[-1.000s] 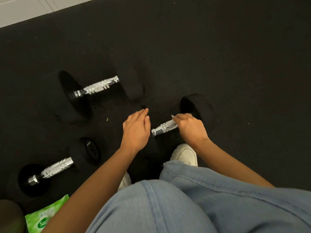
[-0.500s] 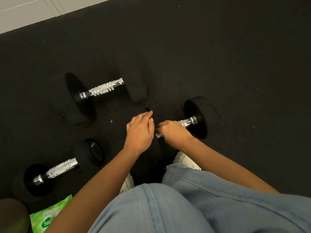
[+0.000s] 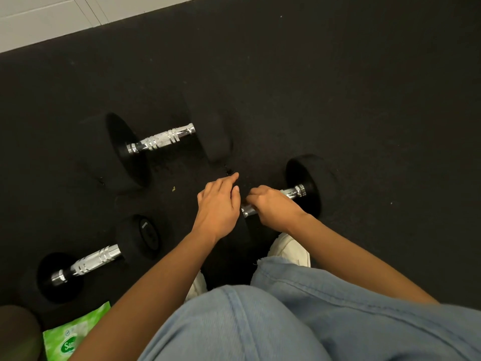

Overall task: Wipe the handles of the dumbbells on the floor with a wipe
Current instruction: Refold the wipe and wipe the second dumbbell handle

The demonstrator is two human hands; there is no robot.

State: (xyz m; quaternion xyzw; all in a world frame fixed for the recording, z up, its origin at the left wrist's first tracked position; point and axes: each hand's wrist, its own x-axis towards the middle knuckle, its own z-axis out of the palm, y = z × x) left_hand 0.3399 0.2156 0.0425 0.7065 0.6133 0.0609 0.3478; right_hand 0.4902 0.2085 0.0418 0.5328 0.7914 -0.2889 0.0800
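Three black dumbbells with chrome handles lie on the dark rubber floor. My right hand [image 3: 273,207] curls around the handle of the right dumbbell [image 3: 295,191], near its left end; no wipe shows under the fingers. Straight fingers of my left hand [image 3: 218,204] rest on that dumbbell's near black head. The large dumbbell [image 3: 161,138] lies behind and to the left. Further left and closer to me lies the small dumbbell [image 3: 96,259].
A green pack of wipes [image 3: 70,334] lies at the bottom left beside a dark rounded object [image 3: 15,332]. My white shoes [image 3: 291,250] and jeans-clad knees fill the lower middle. Pale tiles [image 3: 39,19] border the mat at the top left.
My right hand has slid along the handle from its right end to its left end, uncovering the chrome by the far head. My left hand has stayed on the near head.
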